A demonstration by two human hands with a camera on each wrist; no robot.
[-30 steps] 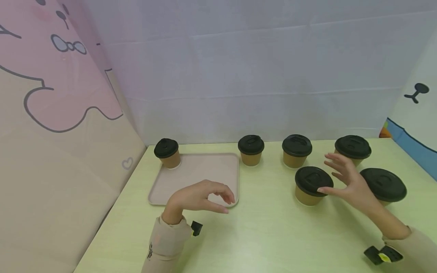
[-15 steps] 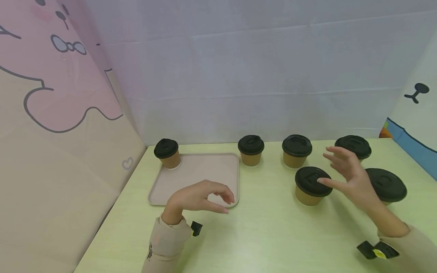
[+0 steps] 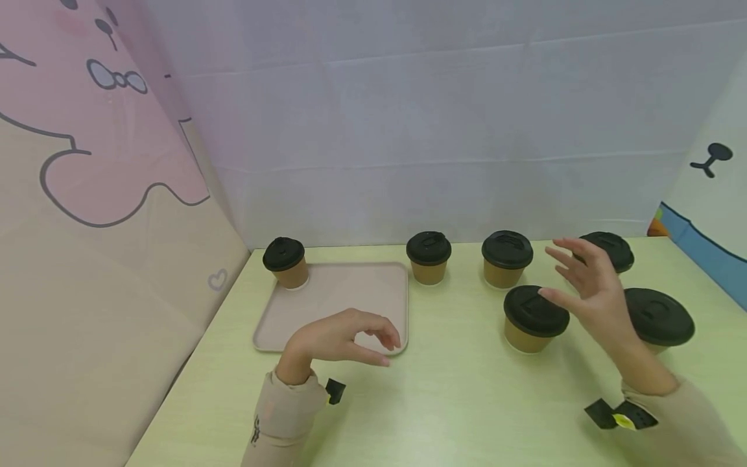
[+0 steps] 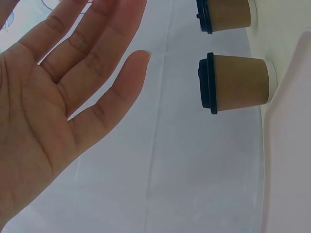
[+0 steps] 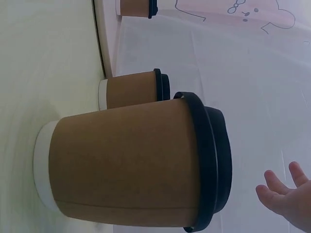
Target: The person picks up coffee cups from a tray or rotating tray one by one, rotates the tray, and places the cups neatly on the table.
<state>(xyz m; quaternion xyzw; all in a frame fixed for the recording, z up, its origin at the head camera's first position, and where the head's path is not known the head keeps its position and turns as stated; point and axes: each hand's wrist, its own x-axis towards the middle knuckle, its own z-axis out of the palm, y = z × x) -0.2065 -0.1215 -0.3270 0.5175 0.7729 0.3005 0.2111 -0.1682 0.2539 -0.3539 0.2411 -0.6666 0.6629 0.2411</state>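
Observation:
My left hand (image 3: 341, 336) hovers over the front edge of a pale tray (image 3: 332, 311), fingers relaxed and holding nothing; its loose fingers also show in the left wrist view. One brown paper cup with a black lid (image 3: 286, 263) stands at the tray's back left corner. Raised on the right, my right hand (image 3: 592, 295) has its fingers spread and holds nothing. Its thumb overlaps the lid of a front cup (image 3: 528, 324) in the head view. Behind that hand, two larger lidded cups, one at the back (image 3: 609, 250) and one at the right (image 3: 659, 318), are partly hidden.
Two more lidded cups, a smaller one (image 3: 428, 259) and a wider one (image 3: 506, 259), stand along the back of the light yellow table (image 3: 443, 402). A pale cloth wall (image 3: 432, 130) rises behind the table. Printed cartoon cloth (image 3: 105, 162) borders the left side.
My right hand has risen and shifted slightly left and away from me, its thumb sliding across the front cup's lid in the head view. The left hand and the cups stay put.

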